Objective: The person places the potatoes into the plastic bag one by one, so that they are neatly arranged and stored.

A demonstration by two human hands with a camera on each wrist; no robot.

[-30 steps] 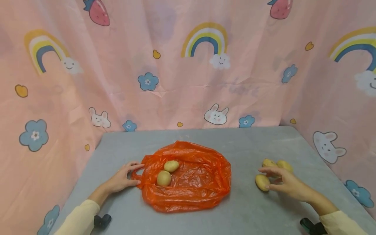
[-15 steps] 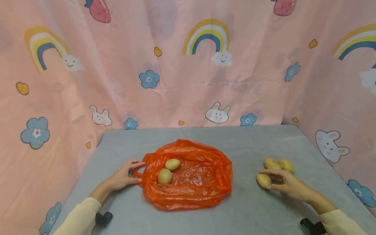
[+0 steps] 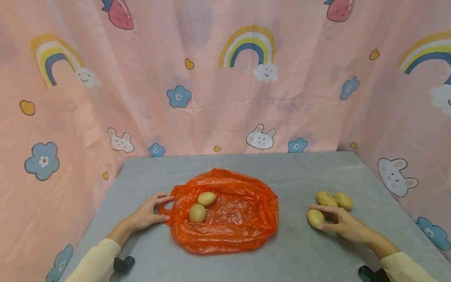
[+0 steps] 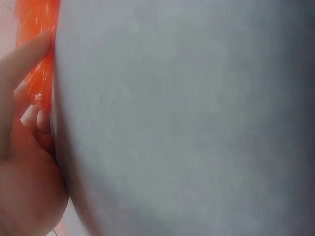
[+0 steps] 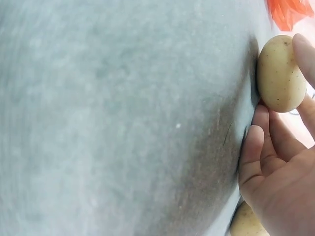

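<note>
An orange plastic bag (image 3: 234, 239) lies spread on the grey table with its mouth facing up. Inside its left half sit two potatoes, an oval potato (image 3: 206, 199) and a rounder potato (image 3: 197, 213). At the bag's left end my left hand (image 3: 146, 213) holds the handle (image 3: 164, 210), thumb and fingers on either side of it. To the right, a potato (image 5: 279, 73) sits between the thumb and fingers of my right hand (image 3: 347, 224), low at the table surface. Just behind that hand lie two more potatoes, one (image 3: 326, 198) touching the other (image 3: 343, 200).
The grey table (image 3: 246, 270) stretches between bag and right hand. A pink printed curtain (image 3: 218, 113) hangs behind and on both sides. Dark wrist mounts (image 3: 124, 264) sit under both sleeves.
My right thumb and fingers have settled on the nearest potato, and the hand has shifted slightly to the left. My left hand stays at the bag handle.
</note>
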